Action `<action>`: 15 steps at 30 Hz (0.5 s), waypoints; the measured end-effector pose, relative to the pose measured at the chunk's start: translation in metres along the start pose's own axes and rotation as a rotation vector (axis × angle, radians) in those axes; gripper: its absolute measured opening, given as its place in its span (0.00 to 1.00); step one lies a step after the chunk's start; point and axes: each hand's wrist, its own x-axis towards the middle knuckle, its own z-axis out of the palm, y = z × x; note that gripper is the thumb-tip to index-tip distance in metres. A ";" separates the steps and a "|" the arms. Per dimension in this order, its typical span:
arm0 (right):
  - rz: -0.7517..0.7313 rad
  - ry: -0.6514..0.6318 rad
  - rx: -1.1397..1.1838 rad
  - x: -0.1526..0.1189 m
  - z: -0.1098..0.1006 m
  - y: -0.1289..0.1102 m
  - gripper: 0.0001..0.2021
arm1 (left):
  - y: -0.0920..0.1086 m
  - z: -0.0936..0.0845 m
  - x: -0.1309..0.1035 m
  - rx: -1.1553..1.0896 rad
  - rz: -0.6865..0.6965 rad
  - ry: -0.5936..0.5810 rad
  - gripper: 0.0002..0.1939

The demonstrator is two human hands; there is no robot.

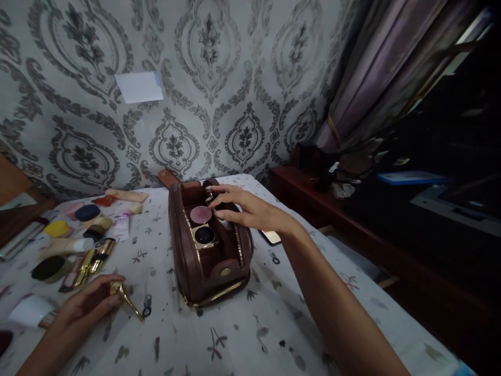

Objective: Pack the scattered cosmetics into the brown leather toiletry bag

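A brown leather cosmetic bag (pixel 182 250) stands unzipped on the patterned cloth. Inside it are a pink round-topped item (pixel 201 214), a black round-topped item (pixel 204 235) and a small silver-topped item (pixel 209 192). My right hand (pixel 246 206) reaches over the bag's right side, fingers stretched and slightly apart. Its fingertips are beside the silver-topped item; whether they touch it is unclear. Left of the bag, my left hand (pixel 92 300) pinches a shiny gold item with a rounded head and slender stem (pixel 127 300) between thumb and fingers, low over the cloth.
Loose cosmetics lie at the left: gold tubes (pixel 94 258), a dark round container (pixel 50 268), a yellow item (pixel 58 228) and a pink-white tube (pixel 122 224). A phone (pixel 271 237) lies right of the bag. Behind stands a patterned wall; dark red furniture (pixel 313 203) borders the right.
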 end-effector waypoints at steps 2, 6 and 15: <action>-0.007 0.011 0.011 0.001 0.002 0.002 0.11 | 0.003 0.001 -0.002 0.000 -0.035 0.005 0.34; 0.013 0.047 0.046 0.002 0.002 0.005 0.10 | 0.003 0.000 -0.002 -0.023 -0.071 -0.025 0.34; 0.141 0.078 0.113 0.003 -0.002 0.000 0.10 | -0.036 -0.013 0.012 -0.112 -0.087 -0.178 0.28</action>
